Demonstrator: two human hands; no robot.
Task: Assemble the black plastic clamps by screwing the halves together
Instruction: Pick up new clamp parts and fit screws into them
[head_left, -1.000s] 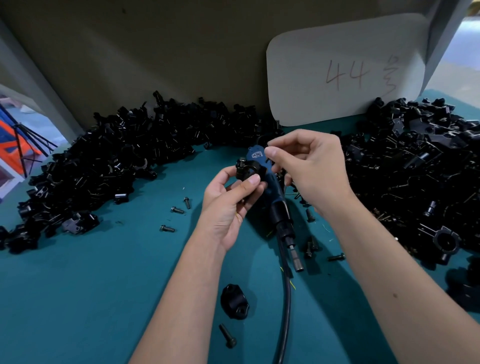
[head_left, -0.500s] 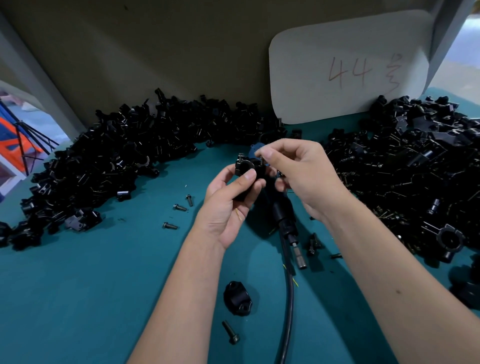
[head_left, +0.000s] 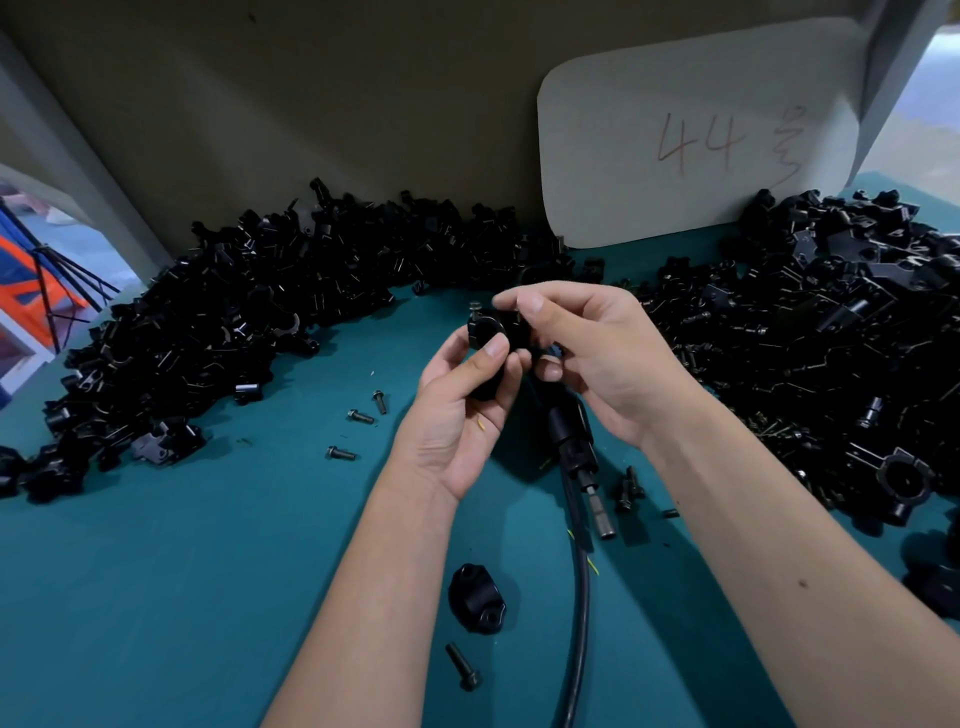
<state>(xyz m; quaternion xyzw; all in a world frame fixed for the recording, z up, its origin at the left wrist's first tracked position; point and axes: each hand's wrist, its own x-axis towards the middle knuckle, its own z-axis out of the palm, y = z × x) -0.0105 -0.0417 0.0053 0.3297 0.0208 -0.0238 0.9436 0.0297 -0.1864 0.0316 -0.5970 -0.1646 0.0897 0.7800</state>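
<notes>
Above the middle of the teal counter (head_left: 156, 571), the left hand (head_left: 457, 410) grips a black clamp (head_left: 491, 332), its thumb curled over the clamp's near face and the fingers wrapped behind it. The right hand (head_left: 597, 358) meets it from the right, thumb and forefinger pinched at the clamp's top edge, next to a small screw (head_left: 474, 307) that stands up from the clamp's top left. What the pinch holds cannot be made out.

Beneath the hands a powered screwdriver (head_left: 571, 436) lies on the counter, its bit pointing toward the near edge, and its black cable (head_left: 582, 623) runs off that edge. Near the front edge lies a loose clamp half (head_left: 475, 597) with a single bolt (head_left: 464, 666) just beside it. Three more bolts (head_left: 360, 415) lie scattered left of the left hand.

A long heap of black parts (head_left: 234, 322) fills the back left of the counter, and a second heap (head_left: 831, 322) covers the right side. A white card (head_left: 701, 135) marked "44" leans against the back wall.
</notes>
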